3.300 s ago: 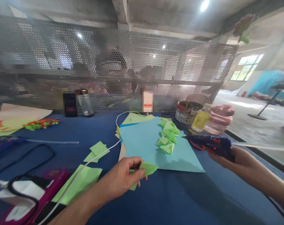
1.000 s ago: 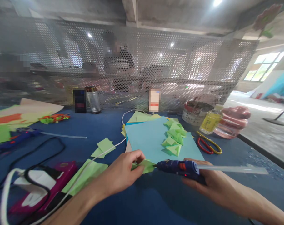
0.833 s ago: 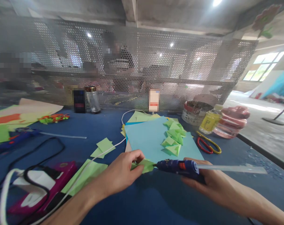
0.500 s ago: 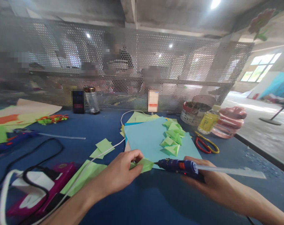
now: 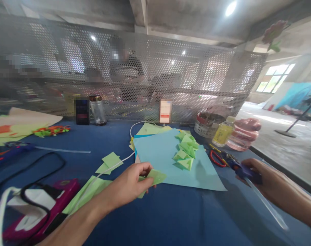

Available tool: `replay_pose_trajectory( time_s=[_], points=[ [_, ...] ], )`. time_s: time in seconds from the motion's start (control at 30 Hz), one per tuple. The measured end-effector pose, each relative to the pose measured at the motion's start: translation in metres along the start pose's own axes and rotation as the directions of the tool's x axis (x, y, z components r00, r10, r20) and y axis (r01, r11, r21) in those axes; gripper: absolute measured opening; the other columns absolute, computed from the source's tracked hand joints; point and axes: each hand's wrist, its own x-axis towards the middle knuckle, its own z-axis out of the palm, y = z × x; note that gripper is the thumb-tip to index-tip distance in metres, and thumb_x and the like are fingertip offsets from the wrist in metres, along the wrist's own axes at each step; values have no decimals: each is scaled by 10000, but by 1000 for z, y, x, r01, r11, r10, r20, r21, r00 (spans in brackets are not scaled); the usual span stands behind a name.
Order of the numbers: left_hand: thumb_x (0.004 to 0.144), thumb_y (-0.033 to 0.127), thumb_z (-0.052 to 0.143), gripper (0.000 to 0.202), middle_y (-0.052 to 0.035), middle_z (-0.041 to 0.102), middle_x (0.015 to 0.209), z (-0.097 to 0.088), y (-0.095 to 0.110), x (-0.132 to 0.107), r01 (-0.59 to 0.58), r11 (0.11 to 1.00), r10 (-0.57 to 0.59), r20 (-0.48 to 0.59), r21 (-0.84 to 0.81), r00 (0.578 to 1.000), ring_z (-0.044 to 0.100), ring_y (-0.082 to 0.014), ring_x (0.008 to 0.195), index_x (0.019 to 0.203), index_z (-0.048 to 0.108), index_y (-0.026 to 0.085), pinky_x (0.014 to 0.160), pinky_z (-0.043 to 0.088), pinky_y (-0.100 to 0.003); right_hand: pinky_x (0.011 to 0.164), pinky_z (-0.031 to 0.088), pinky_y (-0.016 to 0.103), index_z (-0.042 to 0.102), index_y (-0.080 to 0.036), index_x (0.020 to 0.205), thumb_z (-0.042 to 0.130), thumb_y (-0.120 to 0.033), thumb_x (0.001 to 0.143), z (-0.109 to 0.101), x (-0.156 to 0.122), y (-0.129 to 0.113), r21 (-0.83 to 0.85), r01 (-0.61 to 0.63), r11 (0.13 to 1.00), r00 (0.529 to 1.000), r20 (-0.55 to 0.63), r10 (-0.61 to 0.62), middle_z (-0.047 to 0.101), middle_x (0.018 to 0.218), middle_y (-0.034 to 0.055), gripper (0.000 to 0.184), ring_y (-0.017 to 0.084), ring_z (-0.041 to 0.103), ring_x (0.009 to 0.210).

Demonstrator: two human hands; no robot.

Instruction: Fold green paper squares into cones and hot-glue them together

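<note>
My left hand pinches a small piece of green paper between thumb and fingers, at the near left edge of a light blue sheet. Over on the right, my right hand is wrapped round a dark blue glue gun. A clear glue stick sticks out of its back, and its nozzle points away to the far left, over the scissors. Several folded green paper pieces lie in a cluster on the blue sheet. Flat green squares lie left of it.
A magenta power strip with cords is at the near left; a second glue gun lies beyond it. A glass bottle, a phone, a round basket, a yellow-liquid bottle and a pink bottle line the back.
My right hand has swung the glue gun away to the right, off the green paper, and turned it. My left hand keeps hold of the paper in nearly the same place.
</note>
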Motion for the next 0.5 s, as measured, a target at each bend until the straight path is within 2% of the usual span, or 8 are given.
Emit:
replay_pose_trajectory(
  time_s=[0.07, 0.2, 0.27, 0.33, 0.43, 0.5],
  points=[
    [814, 256, 509, 101, -10, 668, 833, -1, 1, 0, 0, 1000, 0, 0, -14, 1000, 571, -130, 654, 836, 573, 181, 610, 432, -248, 608, 411, 354, 567, -219, 845, 554, -332, 787, -1, 7, 27, -14, 66, 998, 995, 78, -65, 676, 746, 81, 128, 217, 602, 622],
    [808, 244, 518, 88, -14, 665, 830, -2, 3, -2, -3, 999, 3, -2, -33, 1000, 563, -134, 658, 820, 577, 179, 609, 420, -259, 674, 434, 390, 554, -199, 863, 532, -311, 807, 4, 14, 67, -48, -68, 997, 998, -17, 67, 678, 822, 135, 127, 247, 616, 689],
    [809, 244, 519, 85, -13, 661, 824, -2, 4, -3, -7, 999, 7, 0, -40, 1000, 558, -134, 660, 809, 574, 179, 608, 414, -261, 694, 443, 392, 558, -204, 839, 533, -325, 822, 9, 13, 78, -59, -122, 991, 991, -67, 118, 675, 826, 136, 125, 255, 627, 712],
    [814, 245, 516, 87, -13, 660, 823, -1, 3, -3, -9, 999, 9, 1, -44, 1000, 559, -136, 664, 806, 571, 179, 611, 412, -263, 687, 448, 388, 570, -201, 793, 535, -336, 830, 14, 11, 86, -55, -126, 991, 991, -63, 122, 671, 787, 128, 144, 259, 633, 696],
    [818, 254, 515, 93, -20, 663, 826, 0, 3, -4, -13, 999, 13, 6, -48, 1000, 568, -137, 666, 803, 565, 177, 614, 414, -265, 677, 458, 385, 621, -179, 777, 523, -368, 852, 14, 7, 96, 1, -36, 999, 999, 41, 36, 675, 756, 129, 226, 270, 645, 691],
    [819, 257, 517, 94, -24, 665, 826, 0, 2, -3, -19, 999, 19, 9, -48, 1000, 570, -137, 666, 804, 564, 178, 612, 417, -261, 724, 466, 397, 668, -167, 844, 561, -360, 831, 7, 6, 97, -9, 8, 1000, 995, 104, -7, 693, 853, 160, 221, 295, 662, 777]
  ],
)
